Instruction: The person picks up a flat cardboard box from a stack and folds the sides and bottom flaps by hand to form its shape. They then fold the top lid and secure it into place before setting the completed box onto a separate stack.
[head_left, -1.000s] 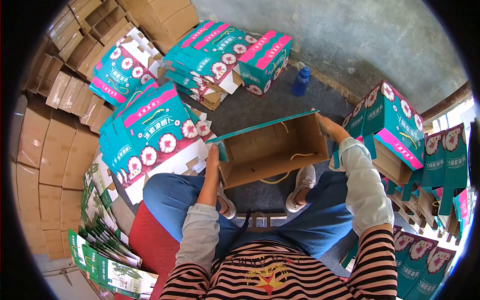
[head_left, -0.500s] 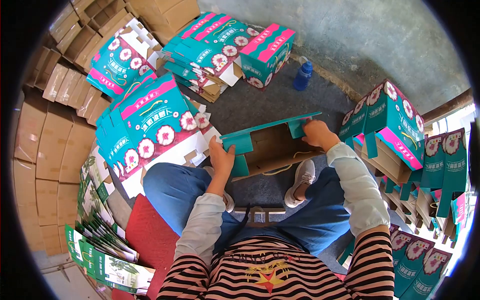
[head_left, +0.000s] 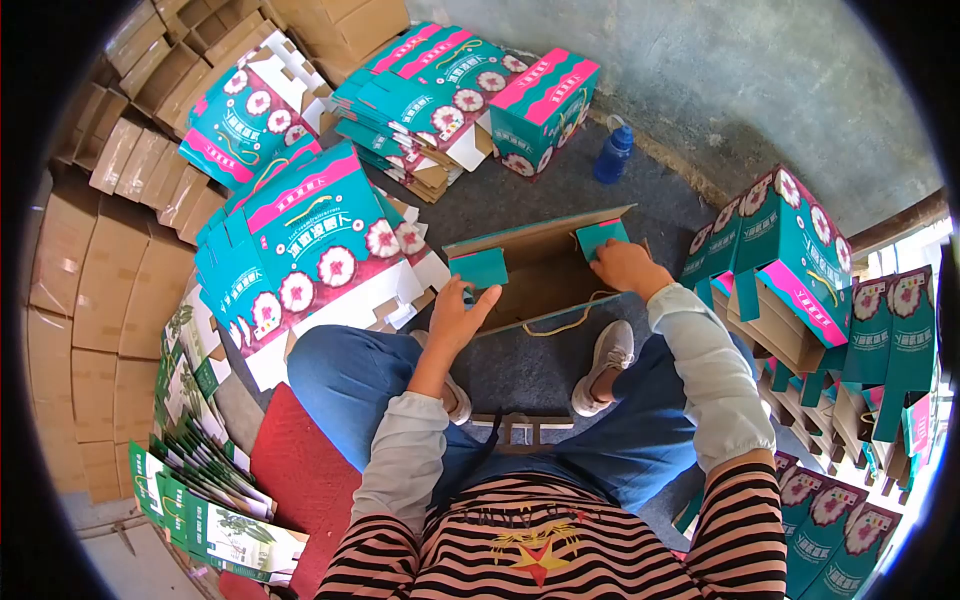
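I hold a half-folded teal carton (head_left: 540,272) with a brown inside over the grey floor, between my knees. My left hand (head_left: 462,315) presses the carton's left teal end flap (head_left: 479,268) inward. At the other end my right hand (head_left: 622,268) pushes the right teal flap (head_left: 600,238) in. A yellow cord handle (head_left: 575,322) hangs from the carton's lower edge.
Flat printed teal-and-pink cartons (head_left: 310,245) lie stacked at my left and farther back (head_left: 430,95). Assembled boxes (head_left: 790,250) pile up at the right. A blue bottle (head_left: 612,152) stands by the wall. Brown cardboard stacks (head_left: 100,270) and green leaflets (head_left: 200,490) fill the left side.
The carton has tipped flatter and its end flaps have folded inward. Both hands moved from the carton's outer ends onto the flaps.
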